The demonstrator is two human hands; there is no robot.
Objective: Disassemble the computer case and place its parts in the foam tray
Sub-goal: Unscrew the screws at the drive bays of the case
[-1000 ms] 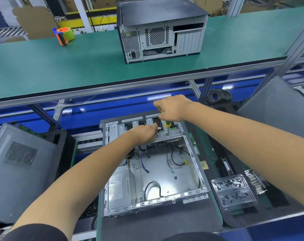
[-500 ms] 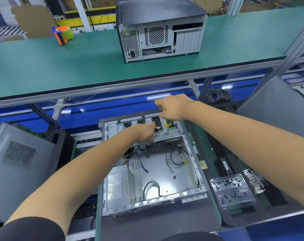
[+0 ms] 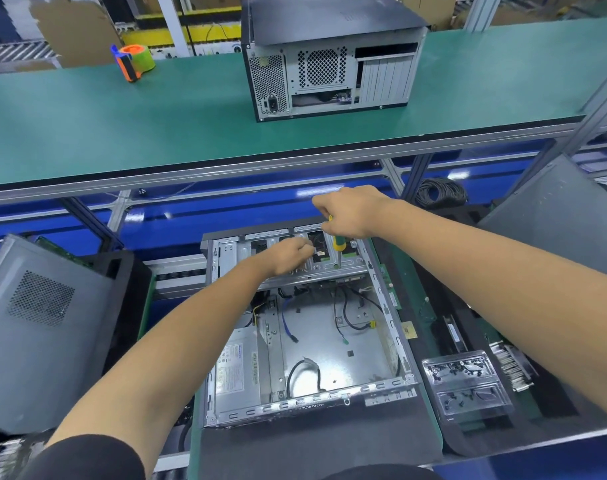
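Lying open on its side at the near edge of the bench, the computer case (image 3: 305,327), side panel off, steel floor and loose cables (image 3: 347,317) showing, a grey power supply (image 3: 238,372) sitting in its near-left corner. Just to its right, resting on dark foam, a clear plastic screw tray (image 3: 465,386) holding small dark bits. Leaning at the left, a grey side panel (image 3: 35,323) with a mesh vent.

Reaching over the case's far bracket, the left hand (image 3: 288,256), fingers curled and pinching something small at the drive bay; too hidden to tell what. Beside it, the right hand (image 3: 350,213), fisted round a yellow-and-green screwdriver (image 3: 338,245), shaft pointing down and touching the bracket rail.

Standing farther back on the green upper shelf (image 3: 122,133), a closed black computer case (image 3: 330,53), rear facing the camera, and an orange-and-green tape dispenser (image 3: 134,62) sitting well to its left.
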